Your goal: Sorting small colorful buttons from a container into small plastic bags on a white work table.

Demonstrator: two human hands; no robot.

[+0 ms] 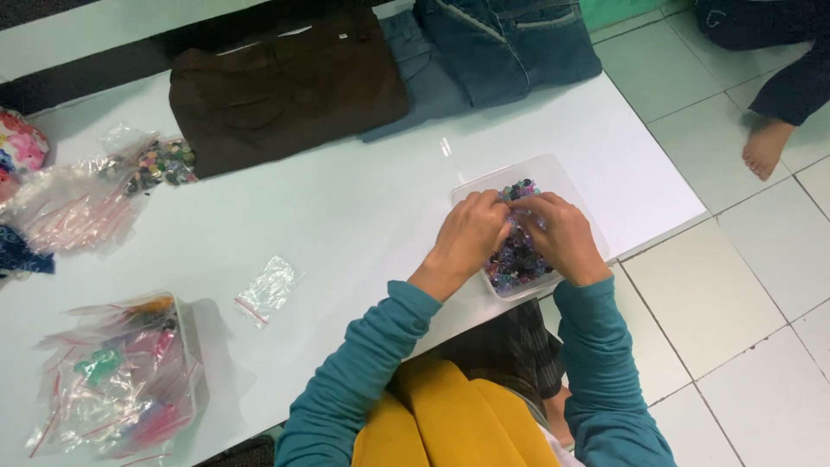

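White laminate makes up the bench (pixel 346 216), which fills most of the frame from the upper left down toward the lower middle, with pale floor tiles (pixel 735 285) to the right. Along the top edge lie folded clothes: a brown garment (pixel 285 86) and blue jeans (pixel 510 43) beside it, pushed back, I judge, to leave me working room. At the lower left sits a clear tub stuffed with small zip bags (pixel 121 380), and more loose bags (pixel 78 207) spread at the left edge next to a heap of dark buttons or beads (pixel 164 163). One empty zip bag (pixel 266 290) lies flat, apart from the rest, left of my arms.

Right of centre, at the bench's near edge, is the clear plastic box (pixel 562 186), close enough that both my arms reach in. My left hand (pixel 467 238) and right hand (pixel 562 238) meet over it, fingers curled down and touching, seemingly pinching among the purple and dark beads (pixel 517 259) inside; exactly what they pinch is hidden.
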